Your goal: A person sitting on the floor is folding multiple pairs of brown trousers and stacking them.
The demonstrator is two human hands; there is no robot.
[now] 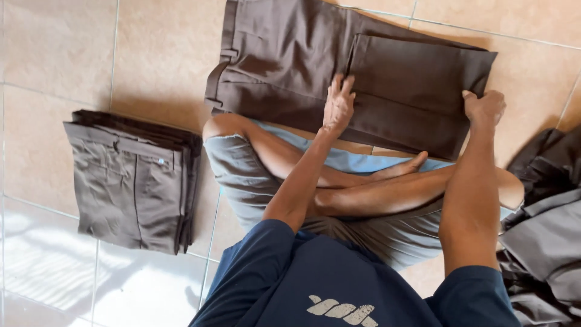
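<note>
Dark brown trousers (290, 54) lie flat on the tan tiled floor (163, 54) in front of a person sitting cross-legged, the legs folded back over the upper part. The left hand (338, 106) rests flat on the cloth, fingers spread, at the edge of the folded layer. The right hand (484, 108) is closed, pinching that layer's near right corner. A folded stack of trousers (133, 181) sits to the left, loose grey clothes (544, 236) to the right.
</note>
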